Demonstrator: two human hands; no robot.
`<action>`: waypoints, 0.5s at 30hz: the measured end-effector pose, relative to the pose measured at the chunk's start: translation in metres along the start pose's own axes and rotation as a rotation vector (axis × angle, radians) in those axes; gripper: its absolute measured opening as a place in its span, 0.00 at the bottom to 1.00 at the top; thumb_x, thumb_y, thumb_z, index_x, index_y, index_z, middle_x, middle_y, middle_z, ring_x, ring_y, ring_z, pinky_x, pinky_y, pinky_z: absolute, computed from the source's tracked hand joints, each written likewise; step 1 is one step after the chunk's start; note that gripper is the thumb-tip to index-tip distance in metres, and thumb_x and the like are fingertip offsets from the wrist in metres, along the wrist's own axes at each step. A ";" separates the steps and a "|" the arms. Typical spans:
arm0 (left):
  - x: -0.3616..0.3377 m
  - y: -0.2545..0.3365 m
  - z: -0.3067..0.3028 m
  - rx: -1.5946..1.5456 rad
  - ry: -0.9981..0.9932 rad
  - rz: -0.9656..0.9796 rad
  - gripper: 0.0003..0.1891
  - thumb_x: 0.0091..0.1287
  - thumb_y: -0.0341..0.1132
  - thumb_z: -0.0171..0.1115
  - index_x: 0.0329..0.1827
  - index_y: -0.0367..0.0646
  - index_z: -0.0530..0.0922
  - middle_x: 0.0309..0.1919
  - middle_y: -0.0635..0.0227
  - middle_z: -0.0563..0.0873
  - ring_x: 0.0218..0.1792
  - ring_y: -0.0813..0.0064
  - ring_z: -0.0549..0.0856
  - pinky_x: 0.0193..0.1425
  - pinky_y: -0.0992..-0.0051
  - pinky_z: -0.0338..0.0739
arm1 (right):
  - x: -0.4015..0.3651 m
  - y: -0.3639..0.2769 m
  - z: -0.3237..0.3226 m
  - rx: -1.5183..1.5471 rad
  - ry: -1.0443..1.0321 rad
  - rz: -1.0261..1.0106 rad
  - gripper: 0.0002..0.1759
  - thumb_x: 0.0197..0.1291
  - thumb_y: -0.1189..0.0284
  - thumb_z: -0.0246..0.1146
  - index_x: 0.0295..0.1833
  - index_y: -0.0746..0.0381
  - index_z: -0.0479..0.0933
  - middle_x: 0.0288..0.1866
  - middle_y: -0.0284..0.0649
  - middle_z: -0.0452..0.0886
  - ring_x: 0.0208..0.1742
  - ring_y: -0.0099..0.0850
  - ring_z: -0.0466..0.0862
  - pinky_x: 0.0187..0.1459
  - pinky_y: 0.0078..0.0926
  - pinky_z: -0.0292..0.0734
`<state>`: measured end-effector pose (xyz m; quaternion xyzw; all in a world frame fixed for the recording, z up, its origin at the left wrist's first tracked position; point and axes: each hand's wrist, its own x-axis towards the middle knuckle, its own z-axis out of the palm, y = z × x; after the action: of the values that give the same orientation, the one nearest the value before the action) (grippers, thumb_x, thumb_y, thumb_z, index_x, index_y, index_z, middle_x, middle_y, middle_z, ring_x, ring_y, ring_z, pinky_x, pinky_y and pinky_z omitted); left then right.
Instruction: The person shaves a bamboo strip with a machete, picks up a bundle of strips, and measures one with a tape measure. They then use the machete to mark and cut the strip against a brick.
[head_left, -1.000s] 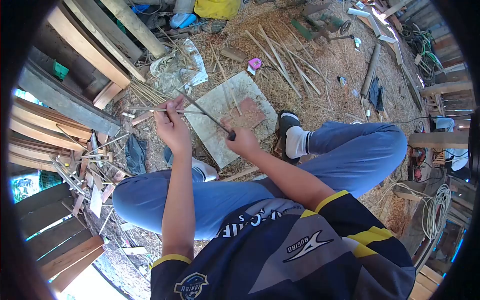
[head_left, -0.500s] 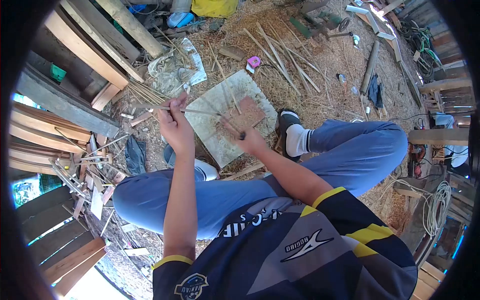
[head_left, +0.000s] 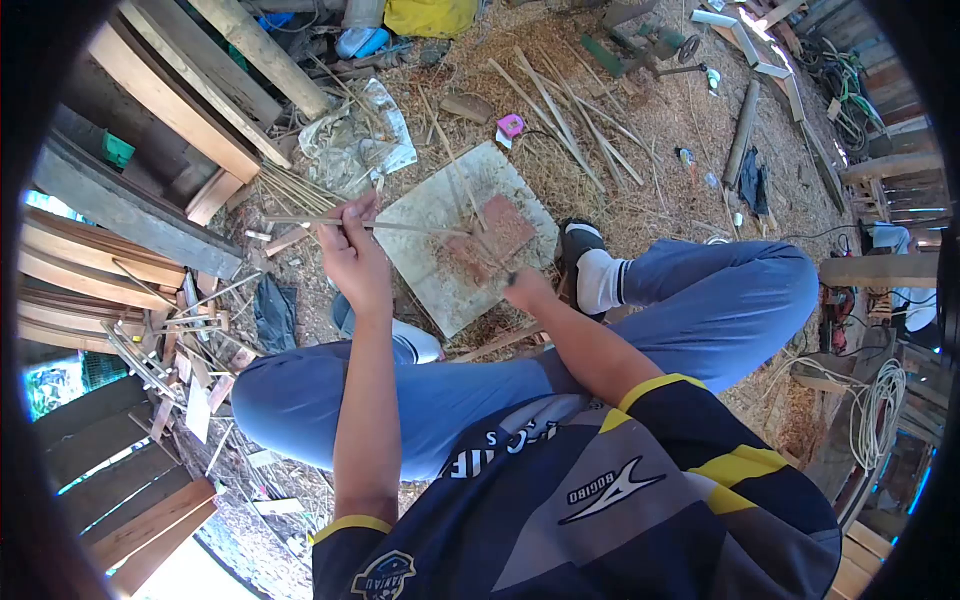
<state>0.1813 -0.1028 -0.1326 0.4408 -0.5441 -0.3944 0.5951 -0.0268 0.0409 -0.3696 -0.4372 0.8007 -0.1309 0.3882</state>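
My left hand (head_left: 355, 250) is closed around a thin wooden strip (head_left: 415, 228), which lies nearly level and reaches right over the board. In my closed right hand (head_left: 532, 292) is a dark-handled tool (head_left: 511, 278), seemingly a knife; its thin blade is blurred and points up and left towards the strip's tip. Beneath both hands a worn, pale square board (head_left: 408, 275) rests on the ground between my feet. A flat reddish piece (head_left: 512, 226) lies on it, with another thin stick (head_left: 462, 180) crossing its upper edge.
Above the board sits a pink tape measure (head_left: 510, 126). Long wooden strips (head_left: 560, 120) lie on the shavings at upper right, and a bundle of thin sticks (head_left: 295, 190) at upper left. Stacked planks (head_left: 90, 255) line the left side. Coiled rope (head_left: 876, 415) hangs at right.
My right hand has moved a little to the right, drawing the tool back along the strip. My left hand and the strip stay almost in place.
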 end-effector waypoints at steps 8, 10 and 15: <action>0.002 0.007 0.004 -0.007 -0.003 -0.059 0.09 0.86 0.31 0.46 0.51 0.32 0.71 0.52 0.44 0.89 0.56 0.61 0.90 0.65 0.63 0.86 | -0.004 0.003 -0.012 -0.079 -0.064 0.070 0.25 0.54 0.56 0.68 0.41 0.71 0.87 0.40 0.61 0.88 0.47 0.58 0.89 0.54 0.51 0.83; 0.004 0.001 0.002 -0.026 -0.013 -0.044 0.09 0.86 0.31 0.46 0.51 0.33 0.71 0.52 0.45 0.89 0.56 0.62 0.90 0.65 0.63 0.86 | -0.006 -0.013 -0.013 -0.072 -0.012 -0.001 0.25 0.54 0.55 0.68 0.41 0.70 0.87 0.40 0.60 0.88 0.47 0.58 0.88 0.53 0.51 0.83; 0.002 -0.002 0.000 0.001 -0.002 -0.035 0.09 0.86 0.31 0.47 0.53 0.32 0.72 0.53 0.44 0.88 0.55 0.60 0.90 0.65 0.61 0.86 | -0.020 -0.025 -0.019 0.088 -0.023 -0.210 0.23 0.53 0.58 0.71 0.43 0.69 0.87 0.44 0.59 0.89 0.48 0.56 0.89 0.53 0.51 0.83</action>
<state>0.1819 -0.1049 -0.1342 0.4500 -0.5372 -0.4048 0.5874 -0.0197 0.0399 -0.3330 -0.5025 0.7394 -0.2009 0.4006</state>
